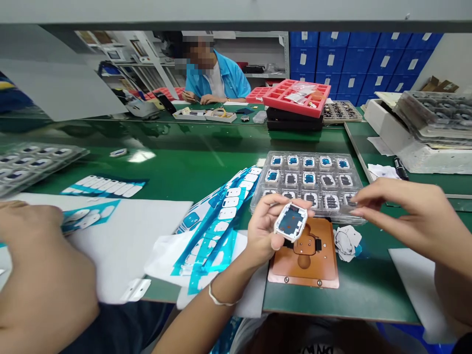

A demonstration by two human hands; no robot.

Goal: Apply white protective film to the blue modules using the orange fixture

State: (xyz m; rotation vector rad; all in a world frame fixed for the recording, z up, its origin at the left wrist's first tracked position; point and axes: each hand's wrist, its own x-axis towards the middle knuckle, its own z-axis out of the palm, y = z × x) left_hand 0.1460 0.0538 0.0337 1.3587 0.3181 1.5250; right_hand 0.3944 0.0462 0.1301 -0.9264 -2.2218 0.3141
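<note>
My left hand, with a white band at its wrist, grips a white watch case by its edges, the dark blue inner face turned up. On the right, my right hand has thumb and forefinger pinched together by the tray's near right corner; a small greyish piece seems to lie at the fingertips, too blurred to name. Behind both hands the clear plastic tray bears rows of similar cases, some with blue film. Below my left hand sits an orange-brown fixture plate with a watch-shaped holder.
Peeled white stickers lie right of the fixture. Blue adhesive sheets are piled to the left. A co-worker's arm fills the far left. Across the bench sits another person. Stacked trays stand at the right, red trays behind.
</note>
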